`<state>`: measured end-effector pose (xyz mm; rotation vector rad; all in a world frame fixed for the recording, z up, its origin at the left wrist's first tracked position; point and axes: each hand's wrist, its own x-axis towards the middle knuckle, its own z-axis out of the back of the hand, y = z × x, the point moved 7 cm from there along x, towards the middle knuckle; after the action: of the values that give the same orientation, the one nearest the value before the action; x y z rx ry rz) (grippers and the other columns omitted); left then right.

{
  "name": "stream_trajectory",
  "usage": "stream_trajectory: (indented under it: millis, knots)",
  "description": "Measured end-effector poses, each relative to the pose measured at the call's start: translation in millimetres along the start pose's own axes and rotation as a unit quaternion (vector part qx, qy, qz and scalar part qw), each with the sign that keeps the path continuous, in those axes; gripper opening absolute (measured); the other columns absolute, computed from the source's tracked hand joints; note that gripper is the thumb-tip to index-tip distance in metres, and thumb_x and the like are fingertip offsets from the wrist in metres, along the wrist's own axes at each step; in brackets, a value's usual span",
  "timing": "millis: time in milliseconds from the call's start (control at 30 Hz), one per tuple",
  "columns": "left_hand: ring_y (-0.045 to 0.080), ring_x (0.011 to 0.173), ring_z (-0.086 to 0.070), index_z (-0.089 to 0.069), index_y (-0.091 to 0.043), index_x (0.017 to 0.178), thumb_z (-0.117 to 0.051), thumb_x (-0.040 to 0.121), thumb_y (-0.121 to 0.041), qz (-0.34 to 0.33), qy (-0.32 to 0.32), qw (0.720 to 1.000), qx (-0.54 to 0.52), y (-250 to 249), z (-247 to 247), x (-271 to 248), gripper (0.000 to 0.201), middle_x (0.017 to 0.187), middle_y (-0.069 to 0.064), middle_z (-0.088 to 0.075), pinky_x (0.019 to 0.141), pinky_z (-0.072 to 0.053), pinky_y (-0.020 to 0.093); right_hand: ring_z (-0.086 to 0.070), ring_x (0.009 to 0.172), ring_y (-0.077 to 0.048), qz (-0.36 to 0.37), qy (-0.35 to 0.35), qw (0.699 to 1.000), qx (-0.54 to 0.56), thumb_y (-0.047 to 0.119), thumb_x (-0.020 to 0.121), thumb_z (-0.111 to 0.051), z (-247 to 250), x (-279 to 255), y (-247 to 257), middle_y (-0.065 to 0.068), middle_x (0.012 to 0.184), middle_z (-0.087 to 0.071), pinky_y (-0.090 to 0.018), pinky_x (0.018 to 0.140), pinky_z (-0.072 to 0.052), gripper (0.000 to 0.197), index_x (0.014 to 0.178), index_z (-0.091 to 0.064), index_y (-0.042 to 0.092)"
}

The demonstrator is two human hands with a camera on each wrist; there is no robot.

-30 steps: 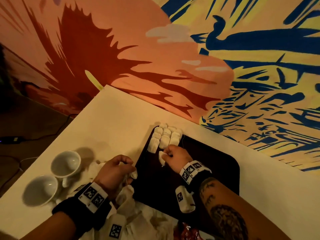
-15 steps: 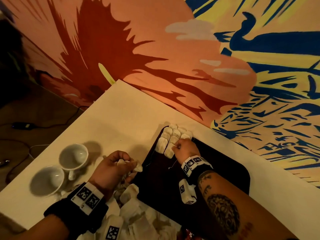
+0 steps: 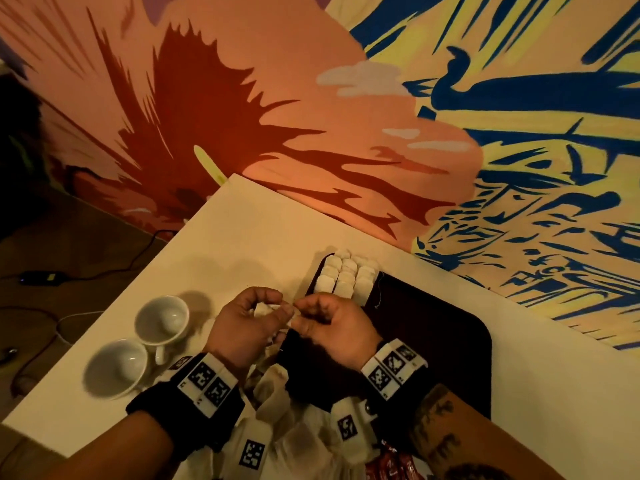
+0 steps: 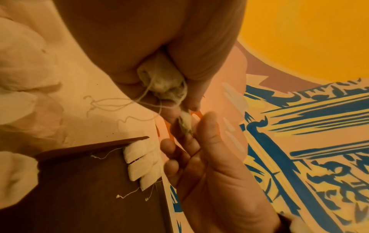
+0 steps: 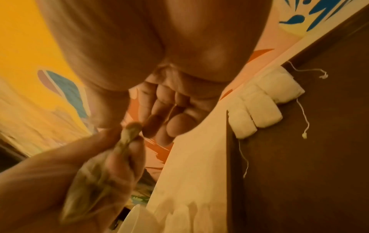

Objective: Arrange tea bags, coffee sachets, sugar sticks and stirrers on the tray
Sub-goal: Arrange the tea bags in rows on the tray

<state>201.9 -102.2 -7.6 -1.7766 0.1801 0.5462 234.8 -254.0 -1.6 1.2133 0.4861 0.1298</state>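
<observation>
A black tray lies on the white table, with several white tea bags in neat rows at its far left corner. My hands meet just left of the tray. The left hand holds a crumpled tea bag in its curled fingers, string dangling. The right hand pinches the protruding end of that tea bag between thumb and fingers. From the right wrist, the bag shows in the left hand, with the rows on the tray beyond.
A heap of loose tea bags lies near the table's front edge below my wrists. Two white cups stand at the left. Red sachets show at the bottom. A painted wall borders the table's far side.
The right hand left the rows on the tray and came back to the left hand. The left hand rose from the heap with a tea bag, and both now hold it.
</observation>
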Motion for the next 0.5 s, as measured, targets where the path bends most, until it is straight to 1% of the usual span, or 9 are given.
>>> stream_trajectory:
  millis: [67, 100, 167, 233, 300, 367, 400, 467, 500]
  knots:
    - [0.016, 0.052, -0.061, -0.066, -0.013, 0.098, -0.071, 0.088, -0.006, 0.0, 0.017, 1.0, -0.019, -3, -1, -3, 0.014, 0.082, 0.008, -0.067, 0.037, -0.04, 0.017, -0.066, 0.07, -0.012, -0.005, -0.055, 0.998, 0.028, 0.019, 0.088, -0.074, -4, -8, 2, -0.001, 0.084, -0.073, -0.028, 0.064, -0.053, 0.011, 0.091, -0.067, 0.027]
    - [0.019, 0.059, -0.064, -0.067, -0.013, 0.102, -0.071, 0.088, -0.005, -0.002, 0.027, 0.999, -0.035, -4, 0, -4, 0.016, 0.086, 0.01, -0.066, 0.042, -0.044, 0.019, -0.066, 0.068, -0.014, -0.016, -0.088, 0.995, 0.046, 0.017, 0.089, -0.073, -2, -12, 1, -0.001, 0.082, -0.072, -0.029, 0.062, -0.053, 0.01, 0.091, -0.065, 0.023]
    - [0.027, 0.074, -0.065, -0.067, -0.012, 0.105, -0.069, 0.088, -0.002, 0.004, 0.039, 0.997, -0.066, -4, 4, -5, 0.02, 0.091, 0.013, -0.066, 0.049, -0.049, 0.024, -0.068, 0.069, -0.016, -0.036, -0.151, 0.983, 0.097, 0.013, 0.09, -0.071, 0, -21, 3, -0.002, 0.083, -0.071, -0.028, 0.06, -0.053, 0.01, 0.093, -0.063, 0.016]
    - [0.03, 0.076, -0.062, -0.068, -0.013, 0.101, -0.07, 0.087, -0.001, 0.022, 0.053, 0.995, -0.077, -1, 6, -9, 0.019, 0.086, 0.014, -0.068, 0.048, -0.048, 0.026, -0.069, 0.071, -0.018, -0.043, -0.19, 0.968, 0.157, 0.009, 0.091, -0.07, -5, -31, 6, -0.005, 0.087, -0.07, -0.026, 0.059, -0.054, 0.011, 0.096, -0.061, 0.014]
    - [0.029, 0.073, -0.057, -0.072, -0.014, 0.087, -0.072, 0.084, -0.003, 0.036, 0.065, 0.994, -0.081, -1, 8, -15, 0.012, 0.079, 0.017, -0.064, 0.047, -0.044, 0.025, -0.069, 0.074, -0.022, -0.04, -0.204, 0.961, 0.184, 0.006, 0.089, -0.071, -17, -40, 8, -0.006, 0.09, -0.069, -0.029, 0.062, -0.055, 0.02, 0.103, -0.061, 0.016]
    - [0.03, 0.072, -0.051, -0.073, -0.019, 0.072, -0.075, 0.083, -0.007, 0.036, 0.071, 0.994, -0.074, -1, 11, -18, 0.016, 0.073, 0.019, -0.061, 0.049, -0.041, 0.025, -0.069, 0.078, -0.023, -0.038, -0.199, 0.961, 0.186, 0.005, 0.088, -0.072, -29, -48, 10, -0.003, 0.087, -0.068, -0.031, 0.065, -0.057, 0.031, 0.114, -0.061, 0.019]
    - [0.031, 0.073, -0.05, -0.072, -0.02, 0.07, -0.076, 0.082, -0.01, 0.037, 0.078, 0.994, -0.069, -3, 14, -21, 0.017, 0.073, 0.021, -0.061, 0.051, -0.039, 0.026, -0.069, 0.078, -0.022, -0.041, -0.2, 0.962, 0.183, 0.005, 0.088, -0.071, -35, -52, 12, -0.002, 0.086, -0.068, -0.03, 0.065, -0.057, 0.032, 0.115, -0.062, 0.019]
    - [0.032, 0.075, -0.049, -0.07, -0.019, 0.069, -0.076, 0.082, -0.011, 0.038, 0.097, 0.992, -0.071, -6, 16, -27, 0.016, 0.075, 0.022, -0.06, 0.053, -0.038, 0.027, -0.067, 0.075, -0.019, -0.045, -0.199, 0.961, 0.185, 0.006, 0.091, -0.068, -43, -59, 15, -0.005, 0.085, -0.071, -0.029, 0.064, -0.056, 0.02, 0.109, -0.066, 0.015]
    - [0.031, 0.074, -0.05, -0.068, -0.018, 0.07, -0.075, 0.082, -0.011, 0.039, 0.108, 0.991, -0.075, -7, 15, -29, 0.016, 0.075, 0.022, -0.061, 0.052, -0.039, 0.026, -0.066, 0.073, -0.017, -0.047, -0.196, 0.961, 0.192, 0.008, 0.092, -0.067, -47, -61, 16, -0.007, 0.084, -0.072, -0.029, 0.062, -0.054, 0.013, 0.105, -0.067, 0.013]
